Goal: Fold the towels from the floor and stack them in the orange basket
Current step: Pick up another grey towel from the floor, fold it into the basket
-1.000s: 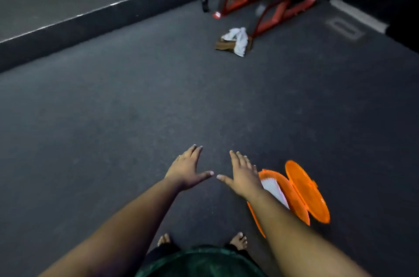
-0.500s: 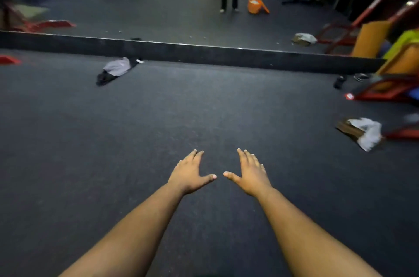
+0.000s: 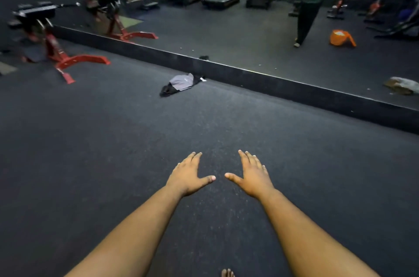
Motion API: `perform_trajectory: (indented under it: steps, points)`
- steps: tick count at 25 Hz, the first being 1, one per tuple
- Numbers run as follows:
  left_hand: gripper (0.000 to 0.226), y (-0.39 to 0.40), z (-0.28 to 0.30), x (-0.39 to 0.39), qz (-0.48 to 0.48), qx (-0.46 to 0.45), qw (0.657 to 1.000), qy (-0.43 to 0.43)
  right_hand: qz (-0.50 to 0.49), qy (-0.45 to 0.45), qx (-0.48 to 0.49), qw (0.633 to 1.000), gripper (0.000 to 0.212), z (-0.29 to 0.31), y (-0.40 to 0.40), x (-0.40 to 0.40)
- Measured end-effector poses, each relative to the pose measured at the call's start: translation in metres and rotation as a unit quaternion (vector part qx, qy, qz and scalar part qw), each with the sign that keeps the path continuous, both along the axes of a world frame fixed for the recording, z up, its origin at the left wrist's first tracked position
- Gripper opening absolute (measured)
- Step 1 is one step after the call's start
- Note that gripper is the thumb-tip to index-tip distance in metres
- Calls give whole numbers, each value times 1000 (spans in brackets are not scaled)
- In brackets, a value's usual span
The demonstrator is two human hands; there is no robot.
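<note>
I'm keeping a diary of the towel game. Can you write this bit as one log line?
left hand: open, empty | right hand: open, empty | grey towel: unfolded on floor by mirror | step: pickup not begun

- The left hand (image 3: pixel 188 176) and right hand (image 3: pixel 254 176) reach forward side by side, thumbs near but apart.
- A towel (image 3: pixel 180 84) lies on the floor (image 3: pixel 90 140) ahead, just before the mirror's base ledge (image 3: pixel 272 82).
- A bench (image 3: pixel 45 33) stands far left (against the wall).

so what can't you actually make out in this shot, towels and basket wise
- Orange basket: head view, seen only as a small mirror reflection; contents unreadable.
- Grey towel: crumpled over something dark; that item unidentifiable.
- Pale cloth: reflection, cut by right edge, blurred.
</note>
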State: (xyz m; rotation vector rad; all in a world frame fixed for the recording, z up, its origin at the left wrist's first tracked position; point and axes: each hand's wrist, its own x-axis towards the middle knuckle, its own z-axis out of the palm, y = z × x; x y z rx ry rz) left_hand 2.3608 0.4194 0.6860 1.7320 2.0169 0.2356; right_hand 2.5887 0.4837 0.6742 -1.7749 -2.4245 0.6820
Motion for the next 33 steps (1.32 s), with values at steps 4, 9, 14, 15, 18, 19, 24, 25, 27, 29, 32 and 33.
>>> perform_trajectory:
  steps: [4,9,14,15,18,19,24,25,27,29,32,33]
  points:
    - [107,73,4,-47,50,-19,999,5,52,-16,-22,998,103,1,94,-49]
    - [108,163,-9,-118,76,-24,997,3,103,-31,-22,994,103,-5,205,-133]
    - [108,275,-28,-227,85,-24,996,-4,110,-39,-24,993,103,-19,320,-242]
    - [109,296,-29,-249,82,-31,996,-4,107,-41,-31,993,103,-18,339,-263]
    - [110,357,-22,-304,65,-43,997,5,95,-36,-34,994,103,-9,392,-310]
    - [110,379,-20,-323,62,-45,997,8,91,-31,-36,995,103,-5,414,-326]
    - [111,498,-23,-388,47,-54,997,4,81,-21,-39,996,103,-10,531,-387]
    - [110,522,-25,-396,44,-53,998,4,79,-22,-42,996,103,-14,555,-397]
    - [110,580,-33,-417,44,-49,998,4,79,-19,-45,996,103,-29,612,-420]
    - [109,641,-38,-439,53,-55,997,0,83,-17,-51,995,103,-39,673,-442]
    - [109,718,-38,-469,65,-78,995,-6,96,-24,-65,993,103,-42,761,-470]
    - [108,740,-38,-478,67,-80,995,-5,102,-28,-69,992,103,-41,785,-478]
